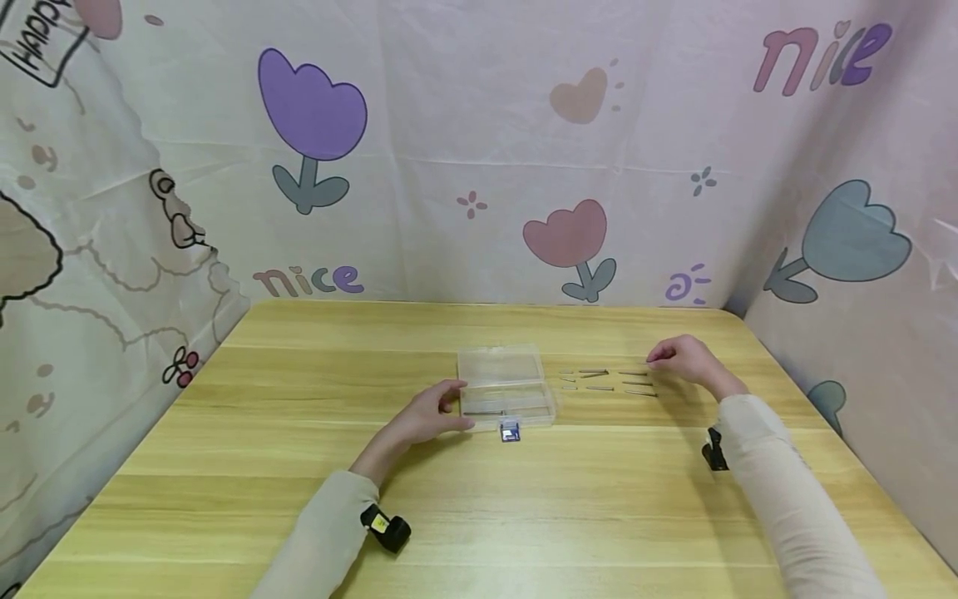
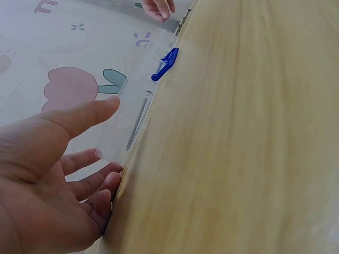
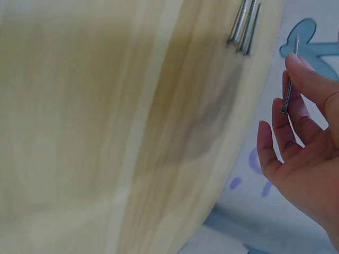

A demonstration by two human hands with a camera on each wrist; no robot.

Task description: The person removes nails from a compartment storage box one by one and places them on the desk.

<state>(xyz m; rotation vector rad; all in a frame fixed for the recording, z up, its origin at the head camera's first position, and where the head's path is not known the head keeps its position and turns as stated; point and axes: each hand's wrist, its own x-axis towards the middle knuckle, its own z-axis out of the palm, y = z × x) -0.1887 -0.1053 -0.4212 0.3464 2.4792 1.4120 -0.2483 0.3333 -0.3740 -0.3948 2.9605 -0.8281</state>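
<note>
A clear plastic box lies with its lid raised, a long nail inside its front part. My left hand holds the box by its left end, thumb at the front corner and fingers at the side. My right hand pinches a nail between thumb and fingers above the table at the far right, head end down in the right wrist view. Several more nails lie in rows between the box and that hand; a few of them show in the right wrist view.
A blue latch sticks out from the box's front edge. The wooden table ends at a patterned cloth at the back and sides. Small nails lie close to the box's right side.
</note>
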